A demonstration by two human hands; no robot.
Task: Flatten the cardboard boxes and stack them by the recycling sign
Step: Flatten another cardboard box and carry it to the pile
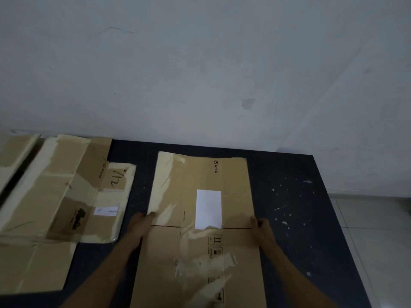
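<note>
Cardboard box (200, 230) (flattened) — left hand (142, 223), right hand (261, 227) grip its edges.

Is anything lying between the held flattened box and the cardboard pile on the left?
Nothing visible: only bare dark table separates the flattened box, held by left hand and right hand, from the pile.

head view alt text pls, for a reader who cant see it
Two hands, left hand and right hand, grip the side edges of a flattened cardboard box on a dark table. More flattened cardboard lies to its left.
</note>
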